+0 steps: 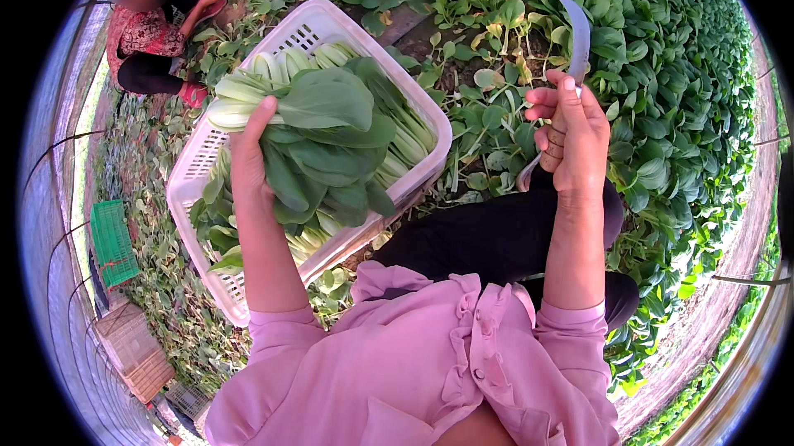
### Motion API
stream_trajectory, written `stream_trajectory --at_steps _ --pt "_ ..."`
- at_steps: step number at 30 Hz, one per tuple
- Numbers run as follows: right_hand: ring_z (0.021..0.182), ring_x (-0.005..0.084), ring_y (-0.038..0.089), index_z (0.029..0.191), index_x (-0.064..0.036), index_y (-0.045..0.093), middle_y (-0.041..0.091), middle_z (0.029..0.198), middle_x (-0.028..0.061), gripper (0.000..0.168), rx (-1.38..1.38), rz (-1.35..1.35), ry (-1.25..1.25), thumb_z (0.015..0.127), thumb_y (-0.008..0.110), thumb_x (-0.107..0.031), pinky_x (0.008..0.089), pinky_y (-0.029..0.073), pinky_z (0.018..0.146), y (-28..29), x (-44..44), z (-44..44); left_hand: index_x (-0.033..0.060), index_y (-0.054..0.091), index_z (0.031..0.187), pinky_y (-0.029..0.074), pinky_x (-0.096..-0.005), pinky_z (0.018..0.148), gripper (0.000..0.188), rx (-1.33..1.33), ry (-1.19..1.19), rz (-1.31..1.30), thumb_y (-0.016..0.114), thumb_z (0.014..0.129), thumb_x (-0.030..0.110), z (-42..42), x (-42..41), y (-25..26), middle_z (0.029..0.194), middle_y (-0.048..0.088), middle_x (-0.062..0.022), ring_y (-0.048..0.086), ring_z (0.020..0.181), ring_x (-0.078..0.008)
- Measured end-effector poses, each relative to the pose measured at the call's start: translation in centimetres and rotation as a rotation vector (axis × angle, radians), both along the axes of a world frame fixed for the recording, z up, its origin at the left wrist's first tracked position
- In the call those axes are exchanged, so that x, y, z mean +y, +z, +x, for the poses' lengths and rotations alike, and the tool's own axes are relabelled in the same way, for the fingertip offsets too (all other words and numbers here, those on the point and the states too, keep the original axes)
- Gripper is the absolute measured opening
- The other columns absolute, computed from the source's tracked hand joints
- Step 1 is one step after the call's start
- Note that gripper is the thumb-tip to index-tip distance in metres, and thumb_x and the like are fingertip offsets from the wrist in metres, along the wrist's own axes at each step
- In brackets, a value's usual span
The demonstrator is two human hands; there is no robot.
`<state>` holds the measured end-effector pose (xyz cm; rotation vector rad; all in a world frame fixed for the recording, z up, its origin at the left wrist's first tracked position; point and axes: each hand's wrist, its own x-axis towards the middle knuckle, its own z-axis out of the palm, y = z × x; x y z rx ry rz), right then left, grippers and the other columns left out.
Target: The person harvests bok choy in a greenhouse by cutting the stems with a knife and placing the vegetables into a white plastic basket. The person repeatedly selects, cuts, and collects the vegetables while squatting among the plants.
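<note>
My left hand (pixel 253 151) grips a bunch of bok choy (pixel 329 136) by its pale stalks, with the broad green leaves fanned to the right. The bunch is over a white plastic crate (pixel 437 130) that holds more bok choy (pixel 403 142), laid in rows. To the right, my right hand (pixel 574 130) is closed on the handle of a curved knife (pixel 578 33), its blade pointing up and away from me. Something like the handle's curved end shows below the fingers. The right hand is above low plants, apart from the crate.
Dense growing bok choy (pixel 657 74) covers the right side. Cut leaves (pixel 180 297) litter the ground at left. A crouching person (pixel 149 43) is at the upper left, hands on greens. A green crate (pixel 115 241) and stacked crates (pixel 133 347) stand along the left edge.
</note>
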<state>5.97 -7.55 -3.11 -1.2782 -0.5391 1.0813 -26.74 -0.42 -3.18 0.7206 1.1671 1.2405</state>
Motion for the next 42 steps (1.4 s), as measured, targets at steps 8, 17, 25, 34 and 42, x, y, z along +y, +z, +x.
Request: stream_trajectory --at_steps 8,17,25,34,42 --pt "0.065 0.0099 0.058 0.105 0.001 0.056 0.063 0.082 0.0089 0.035 -0.019 -0.005 0.0 0.091 0.056 -0.031 0.0192 0.039 0.044 -0.1 0.0 0.2 0.0112 0.049 0.122 0.045 -0.0408 0.089 0.054 1.327 -0.311 0.833 0.07 0.072 0.011 -0.6 1.9 5.6 0.126 0.048 -0.0141 0.054 0.105 -0.0284" --pt "0.065 0.0092 0.056 0.104 0.0 0.056 0.063 0.081 0.0081 0.034 -0.049 -0.027 -0.098 0.091 0.055 -0.031 0.0195 0.039 0.045 -0.2 -0.9 0.7 0.0372 0.042 0.124 0.03 -0.0457 0.105 0.075 1.499 -1.67 1.603 0.064 0.058 0.007 0.5 8.4 0.0 0.144 0.03 -0.0056 0.032 0.129 -0.0353" --pt "0.068 0.0098 0.056 0.105 0.0 0.057 0.063 0.082 0.0086 0.036 -0.069 -0.097 -0.162 0.09 0.057 -0.032 0.0202 0.039 0.047 -0.4 -1.5 1.4 0.0237 0.041 0.131 0.013 -0.0457 0.113 0.089 1.777 -1.741 1.131 0.067 0.049 0.001 1.7 7.9 -3.5 0.147 0.024 -0.0029 0.018 0.138 -0.0237" --pt "0.067 0.009 0.056 0.097 -0.001 0.057 0.063 0.081 0.0079 0.034 -0.068 -0.088 -0.181 0.089 0.059 -0.034 0.0204 0.039 0.047 -0.5 -1.0 0.2 0.0152 0.056 0.12 0.017 -0.0479 0.109 0.036 1.629 -0.826 1.069 0.052 0.085 0.026 2.5 7.4 -10.4 0.138 0.041 -0.006 0.031 0.131 -0.0285" --pt "0.056 0.0062 0.051 0.094 -0.002 0.057 0.062 0.076 0.0066 0.035 -0.155 -0.151 -0.304 0.088 0.059 -0.036 0.0184 0.038 0.044 -0.4 -2.9 3.4 0.0158 0.055 0.119 0.015 -0.0447 0.107 0.036 1.331 -0.803 0.929 0.045 0.088 0.032 3.7 9.6 -17.9 0.13 0.042 -0.0087 0.03 0.129 -0.0307"
